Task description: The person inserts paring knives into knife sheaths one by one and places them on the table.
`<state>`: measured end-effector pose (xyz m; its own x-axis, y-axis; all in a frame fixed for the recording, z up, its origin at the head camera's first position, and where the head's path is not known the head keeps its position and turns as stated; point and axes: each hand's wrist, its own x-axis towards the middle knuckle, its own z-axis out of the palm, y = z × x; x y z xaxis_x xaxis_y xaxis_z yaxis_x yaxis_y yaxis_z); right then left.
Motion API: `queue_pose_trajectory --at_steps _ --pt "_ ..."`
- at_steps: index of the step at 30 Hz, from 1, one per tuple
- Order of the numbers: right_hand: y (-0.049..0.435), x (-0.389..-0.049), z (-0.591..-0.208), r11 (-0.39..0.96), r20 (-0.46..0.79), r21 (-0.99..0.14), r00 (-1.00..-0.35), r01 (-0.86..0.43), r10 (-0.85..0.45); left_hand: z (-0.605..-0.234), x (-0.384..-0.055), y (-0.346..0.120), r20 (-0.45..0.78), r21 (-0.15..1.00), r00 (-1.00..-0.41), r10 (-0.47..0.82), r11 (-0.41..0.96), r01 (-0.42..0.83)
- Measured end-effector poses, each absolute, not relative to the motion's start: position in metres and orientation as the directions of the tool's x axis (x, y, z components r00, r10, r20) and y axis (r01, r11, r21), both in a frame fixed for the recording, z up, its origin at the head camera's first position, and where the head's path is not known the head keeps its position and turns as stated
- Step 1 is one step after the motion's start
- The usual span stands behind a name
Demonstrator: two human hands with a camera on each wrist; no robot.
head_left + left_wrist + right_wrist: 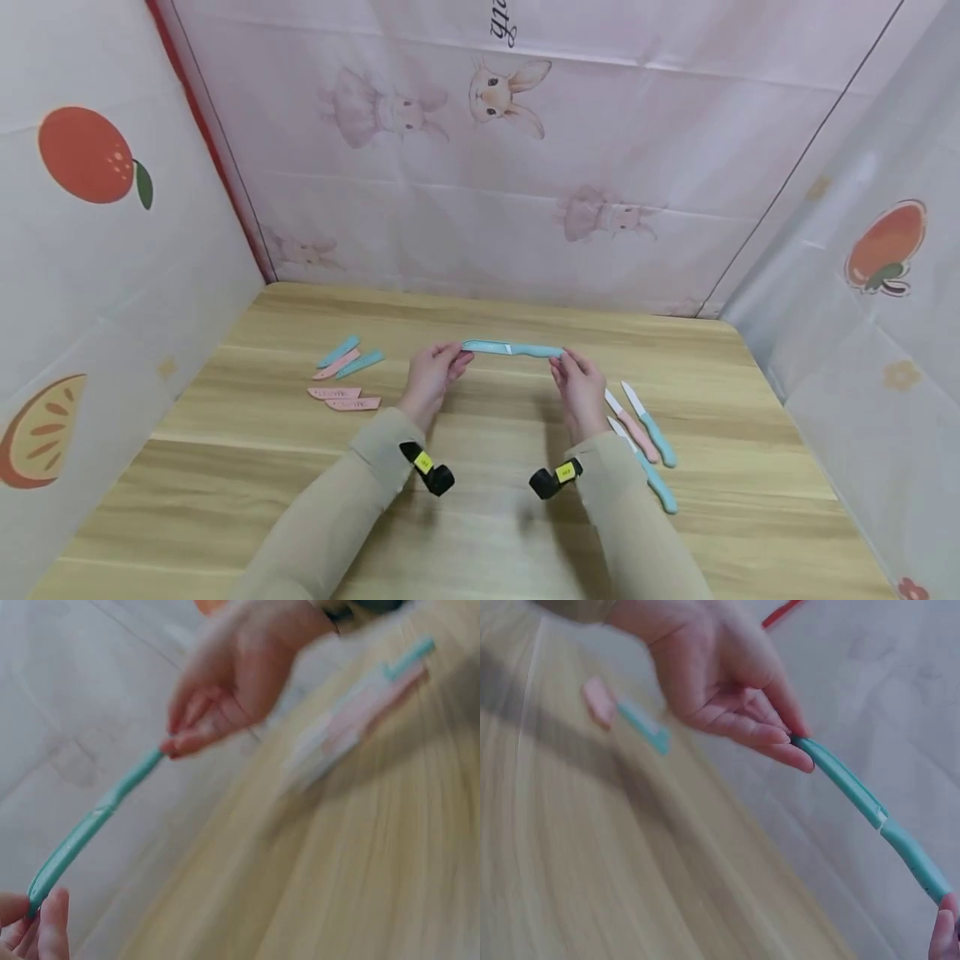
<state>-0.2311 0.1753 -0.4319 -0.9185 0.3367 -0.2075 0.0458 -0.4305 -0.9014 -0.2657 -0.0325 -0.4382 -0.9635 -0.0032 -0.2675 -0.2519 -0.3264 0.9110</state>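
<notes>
A teal-handled knife (536, 351) is held level above the table, its blade inside a teal sheath (486, 347). My left hand (431, 379) pinches the tip of the sheath between thumb and fingers. At the other end, my right hand (581, 387) pinches the butt of the handle. In the right wrist view the sheath (847, 784) meets the handle (915, 862) with a thin pale line between them. The left wrist view shows the same knife (135, 776) stretched between both hands, somewhat blurred.
Left on the wooden table (480, 533) lie several loose sheaths: teal ones (361, 364) and pink ones (352, 404). Beside my right forearm lie a pink-handled knife (637, 435) and two teal-handled knives (658, 440), blades bare. Printed cloth walls (465, 225) surround the table's back and sides.
</notes>
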Motion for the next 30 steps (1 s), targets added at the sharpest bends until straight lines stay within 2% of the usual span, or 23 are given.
queue_pose_trajectory --at_steps 4,9,14,20,26,30 --pt "0.172 -0.242 -0.443 -0.317 -0.244 -0.936 -0.930 0.153 0.273 -0.458 -0.279 -0.033 -0.250 0.955 -0.966 -0.070 -0.183 -0.234" --pt "0.171 -0.253 -0.465 -0.166 -0.305 -0.946 -0.936 0.277 0.174 -0.479 -0.279 -0.035 -0.330 0.939 -0.942 0.066 -0.075 -0.335" --pt "0.174 -0.258 -0.480 -0.161 -0.359 -0.923 -0.933 0.349 0.035 -0.489 -0.277 -0.039 -0.437 0.898 -0.884 0.165 0.018 -0.440" --pt "0.176 -0.259 -0.482 -0.056 -0.396 -0.916 -0.918 0.397 -0.032 -0.486 -0.280 -0.042 -0.450 0.891 -0.869 0.204 0.160 -0.424" --pt "0.176 -0.263 -0.482 -0.009 -0.412 -0.911 -0.910 0.413 -0.053 -0.478 -0.285 -0.045 -0.451 0.874 -0.863 0.228 0.309 -0.375" --pt "0.177 -0.266 -0.482 0.005 -0.401 -0.916 -0.914 0.401 -0.066 -0.474 -0.290 -0.050 -0.455 0.863 -0.855 0.250 0.360 -0.354"
